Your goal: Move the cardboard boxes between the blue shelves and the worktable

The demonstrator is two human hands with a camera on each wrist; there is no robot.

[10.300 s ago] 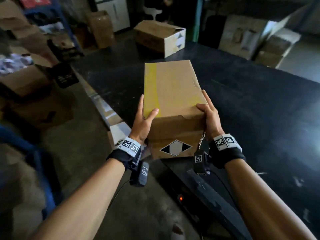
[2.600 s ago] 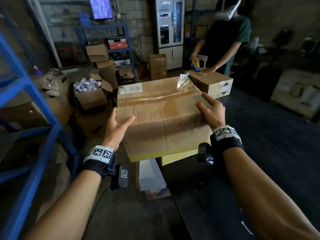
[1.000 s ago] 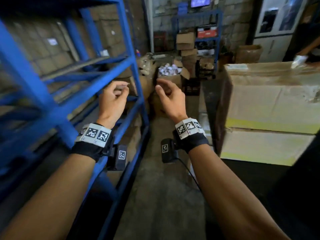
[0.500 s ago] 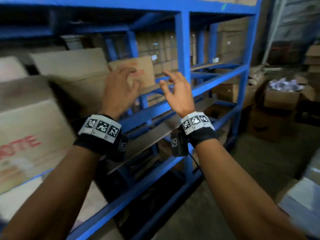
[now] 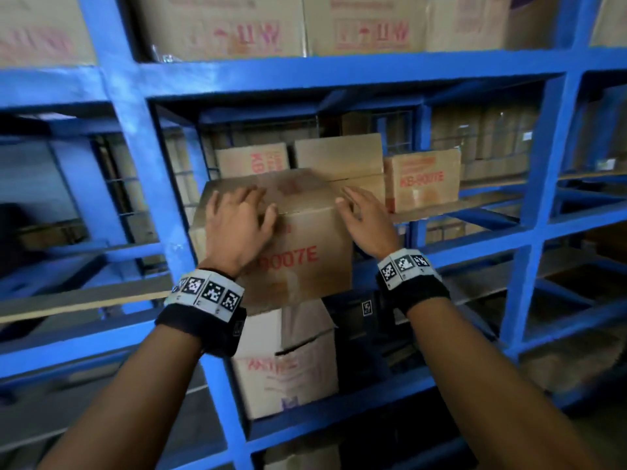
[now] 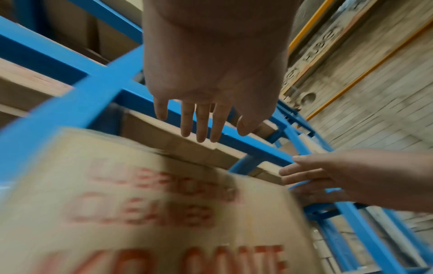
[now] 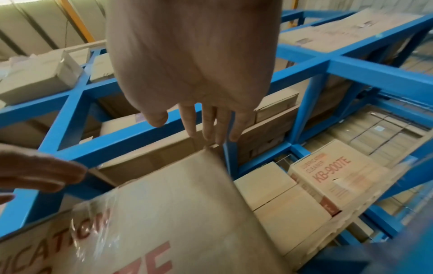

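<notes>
A cardboard box (image 5: 305, 239) with red "9007E" print stands at the front of a blue shelf (image 5: 163, 184) bay, in the middle of the head view. My left hand (image 5: 244, 212) lies spread over its top left corner. Fingers straight, my right hand (image 5: 359, 212) is at the box's top right edge. In the left wrist view the left hand (image 6: 203, 115) hovers flat over the box (image 6: 164, 204), and the right hand (image 6: 316, 178) reaches in beside it. The right wrist view shows the right hand (image 7: 199, 118) above the box's corner (image 7: 175, 213). Neither hand grips anything.
Behind the box stand a plain box (image 5: 339, 157) and a "KB-9007E" box (image 5: 422, 181) on the same level. Another box (image 5: 288, 361) stands on the level below, and large boxes (image 5: 220, 25) fill the top level. Blue uprights flank the bay.
Both hands, empty and raised in front of the shelves half a second ago, have moved forward to the printed box. The view has turned to face the shelf bay squarely.
</notes>
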